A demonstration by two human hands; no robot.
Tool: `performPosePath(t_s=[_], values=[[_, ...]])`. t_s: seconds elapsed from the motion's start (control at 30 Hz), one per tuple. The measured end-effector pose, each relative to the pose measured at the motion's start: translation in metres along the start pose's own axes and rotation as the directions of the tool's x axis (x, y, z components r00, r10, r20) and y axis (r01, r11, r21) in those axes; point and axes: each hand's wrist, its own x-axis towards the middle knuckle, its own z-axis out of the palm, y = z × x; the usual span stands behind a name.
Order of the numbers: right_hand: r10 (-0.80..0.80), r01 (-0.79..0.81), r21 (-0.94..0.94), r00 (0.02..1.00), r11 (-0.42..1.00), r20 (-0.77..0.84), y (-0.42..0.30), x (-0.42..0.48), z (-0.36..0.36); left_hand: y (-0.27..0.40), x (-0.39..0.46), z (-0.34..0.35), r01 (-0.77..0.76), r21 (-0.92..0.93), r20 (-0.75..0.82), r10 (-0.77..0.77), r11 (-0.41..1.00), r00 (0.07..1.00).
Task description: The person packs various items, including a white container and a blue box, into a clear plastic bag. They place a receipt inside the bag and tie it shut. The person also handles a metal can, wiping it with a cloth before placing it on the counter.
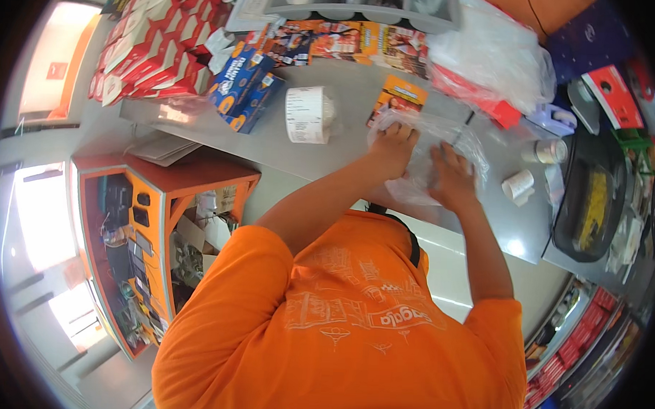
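A crumpled clear plastic bag (420,172) lies on the grey metal counter (353,92) before me. My left hand (397,153) has its fingers curled over the left side of the bag, gripping the film. On the right side my right hand (454,179) presses down with fingers slightly apart; whether it pinches the film I cannot tell. An orange printed leaflet (399,99) lies just beyond the bag, partly under its edge. To the left of my hands stands a round wrapped item (329,112) with a printed paper slip (304,114) along its side.
Blue boxes (239,88) and stacked red-and-white cartons (154,52) occupy the back left. Leaflets (338,40) line a grey divided tray (361,13). A pile of plastic bags (490,48) lies back right. Paper rolls (517,184) and a black case (590,203) sit right.
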Motion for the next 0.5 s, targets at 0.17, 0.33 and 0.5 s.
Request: performPosePath(t_s=[0.17, 0.33, 0.5], values=[[-0.175, 0.178, -0.059, 0.984, 0.982, 0.043, 0.006, -0.019, -0.027, -0.018, 0.018, 0.035, 0.097, 0.197, 0.128, -0.123, 0.976, 0.984], [-0.420, 0.404, 0.354, 0.907, 0.844, -0.036, -0.134, -0.006, -0.149, -0.023, -0.036, -0.051, -0.034, -0.476, 0.184, 0.137, 0.879, 0.973], [-0.225, 0.439, 0.490, 0.872, 0.754, -0.434, -0.280, 0.190, -0.107, -0.100, -0.134, -0.149, 0.035, -0.592, -0.325, -0.278, 0.805, 0.904]])
